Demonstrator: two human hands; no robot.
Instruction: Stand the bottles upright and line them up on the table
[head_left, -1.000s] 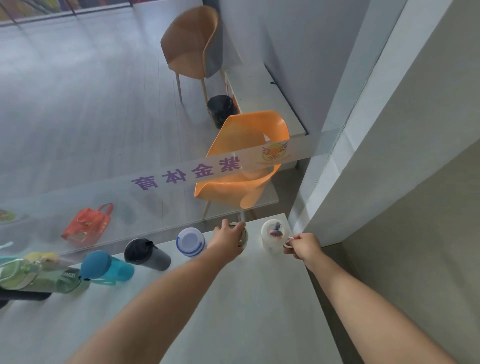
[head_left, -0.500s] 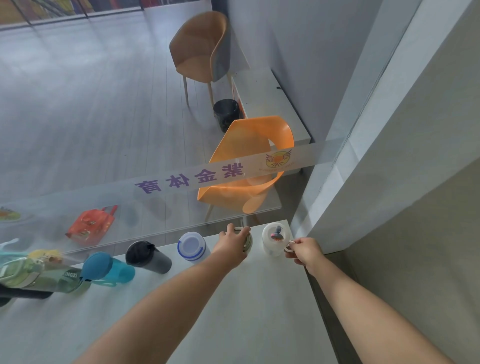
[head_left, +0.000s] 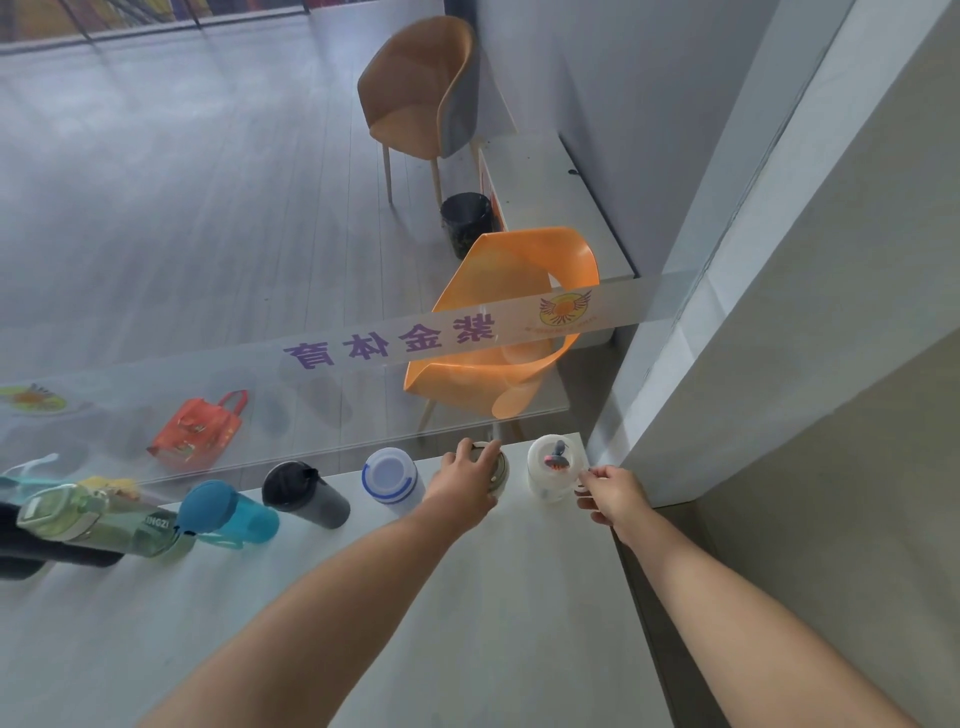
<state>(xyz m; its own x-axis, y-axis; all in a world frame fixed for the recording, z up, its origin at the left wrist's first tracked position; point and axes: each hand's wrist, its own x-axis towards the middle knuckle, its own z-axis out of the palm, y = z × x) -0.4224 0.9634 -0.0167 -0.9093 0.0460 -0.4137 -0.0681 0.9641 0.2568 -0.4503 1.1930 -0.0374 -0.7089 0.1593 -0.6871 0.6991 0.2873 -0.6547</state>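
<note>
Bottles stand in a row along the desk's (head_left: 467, 597) far edge: a white bottle (head_left: 551, 467) at the right corner, then a beige bottle (head_left: 500, 470), a blue-ringed bottle (head_left: 389, 480), a black bottle (head_left: 304, 493) and a teal bottle (head_left: 226, 514). The left hand (head_left: 467, 480) has its fingers wrapped over the beige bottle's top. The right hand (head_left: 613, 493) seems to pinch the white bottle's side handle.

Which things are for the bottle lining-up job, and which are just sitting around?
For the job:
white bottle
olive-lidded bottle
blue-ringed bottle
black bottle
teal bottle
green bottle

Just there:
orange chair
tan chair
red bag
black bin
</note>
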